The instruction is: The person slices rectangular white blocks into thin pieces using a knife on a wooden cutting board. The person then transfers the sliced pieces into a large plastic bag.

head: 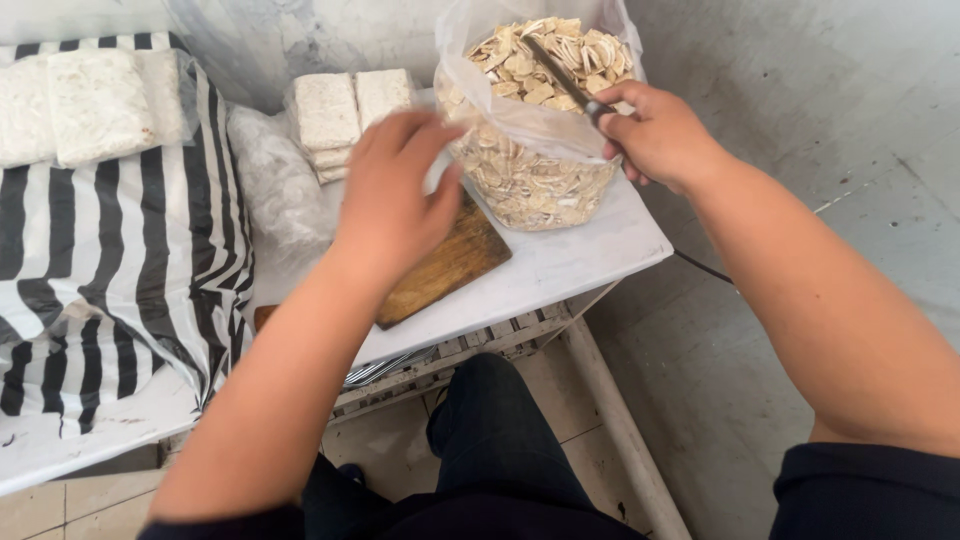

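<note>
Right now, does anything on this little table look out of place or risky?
The wooden cutting board sits askew, one corner wedged under the full clear bag of slices. The right hand holds a knife over that bag.

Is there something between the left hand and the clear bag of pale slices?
Nothing visible. The left hand hovers open above the wooden board, right beside the bag; no object lies in the gap between them.

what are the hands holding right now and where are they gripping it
The right hand grips a knife by its handle, blade over the bag of slices. The left hand holds nothing, hovering above the wooden cutting board.
</note>
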